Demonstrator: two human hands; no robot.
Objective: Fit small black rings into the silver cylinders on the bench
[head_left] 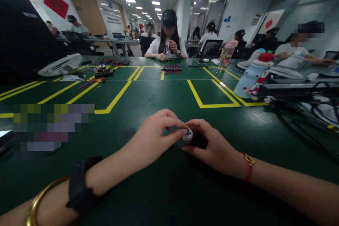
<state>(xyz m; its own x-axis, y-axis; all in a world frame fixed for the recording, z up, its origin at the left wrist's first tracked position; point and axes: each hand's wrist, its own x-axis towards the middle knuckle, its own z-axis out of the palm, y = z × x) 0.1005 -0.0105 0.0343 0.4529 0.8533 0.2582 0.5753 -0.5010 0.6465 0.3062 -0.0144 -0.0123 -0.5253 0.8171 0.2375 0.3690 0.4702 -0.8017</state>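
A small silver metal cylinder with dark holes in its top face, which looks like a small electric motor (188, 135), stands on the green table between my hands. My right hand (209, 141) grips it round the side, thumb in front and fingers behind. My left hand (159, 129) reaches over from the left, its thumb and index finger pinched together at the motor's top. Whatever lies between those fingertips is too small to make out. Part of the motor's side is hidden by my fingers.
Yellow tape lines (219, 106) mark the green tabletop. A blue bottle (245, 79) and black cables (299, 120) are at right. Several wired parts (171, 69) lie further back, before a seated person (166, 42). A white fan (62, 65) lies at left.
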